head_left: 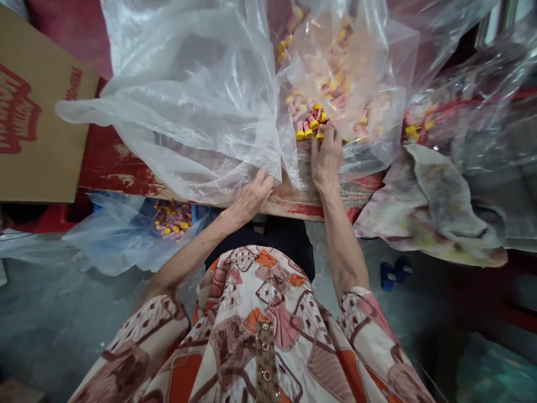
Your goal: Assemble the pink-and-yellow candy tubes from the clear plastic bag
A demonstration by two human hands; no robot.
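My left hand (250,197) rests at the edge of a red worn table (109,163), its fingers closed on the lower edge of a large clear plastic bag (188,95). My right hand (326,154) reaches into the opening of a second clear bag (369,84) full of small pink and red bottles with yellow caps (309,126). Its fingertips curl over the nearest bottles at the bag's mouth. Whether it holds one is hidden.
A brown cardboard box (33,117) lies at the left. A stained cloth (432,207) hangs off the table at the right under more plastic (482,101). Below the table sits a bluish bag of similar bottles (170,218). Two blue caps (394,271) lie on the floor.
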